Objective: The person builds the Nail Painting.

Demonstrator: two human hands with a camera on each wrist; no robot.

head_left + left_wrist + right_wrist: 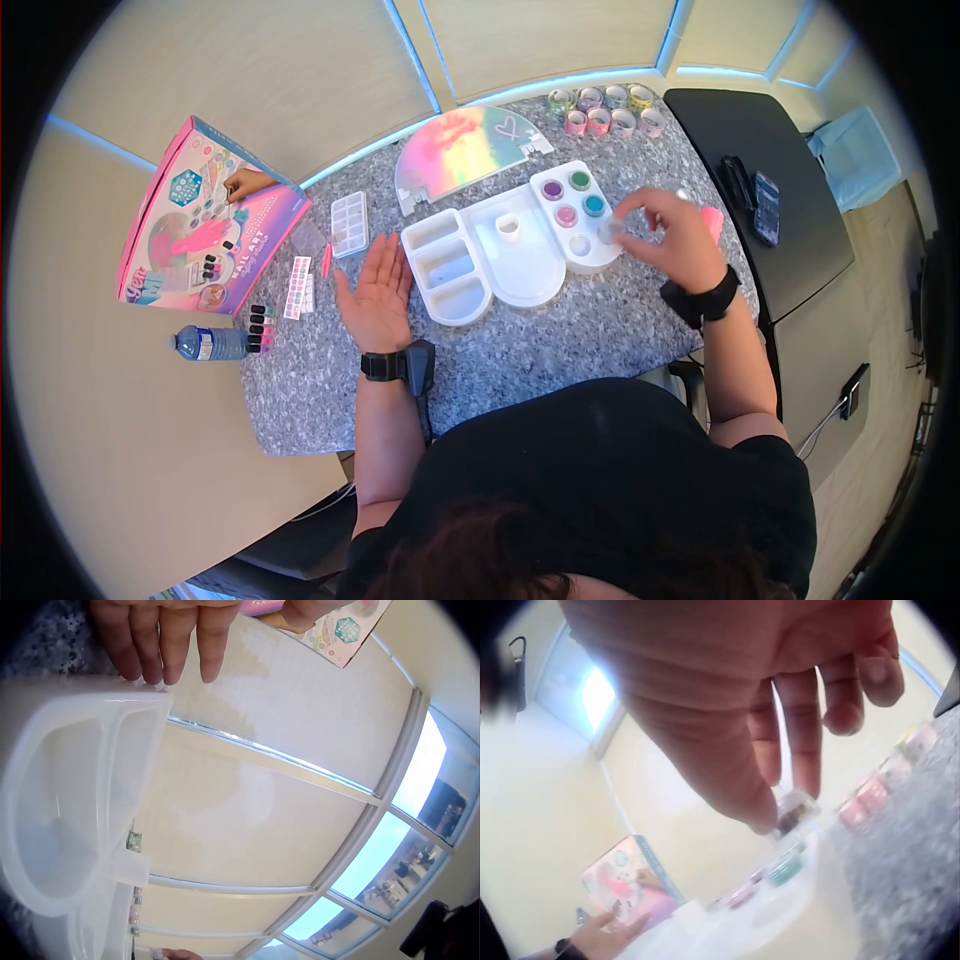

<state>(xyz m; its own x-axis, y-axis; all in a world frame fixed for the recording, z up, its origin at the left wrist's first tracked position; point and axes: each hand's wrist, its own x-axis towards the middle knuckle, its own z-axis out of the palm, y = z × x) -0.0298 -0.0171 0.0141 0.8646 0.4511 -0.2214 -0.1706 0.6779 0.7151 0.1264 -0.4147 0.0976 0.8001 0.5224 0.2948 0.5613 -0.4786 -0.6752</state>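
- A grey speckled table point(310, 410) spread out before the seated person.
- A pink nail-art box point(205, 235) stood at its far left.
- A white tray point(520, 275) sat in the middle, with three troughs on its left and round wells on its right.
- A shiny rainbow panel point(460, 155) lay just beyond the tray on the far side.
- The left hand point(378, 295) was palm up beside the tray's left edge, fingers extended, grasping nothing.
- The right hand point(680, 238) pinched a small clear pot between thumb and fingertip.
- A divided white case point(349, 224) lay to the left, past the left hand's fingertips.
- Patterned rolls point(598, 122) were grouped at the far right.
- Four glitter pots point(594, 205), purple, green, pink and teal, filled wells on the tray's right.
- The clear pot point(610, 230) was at the tray's right edge, near the teal one.
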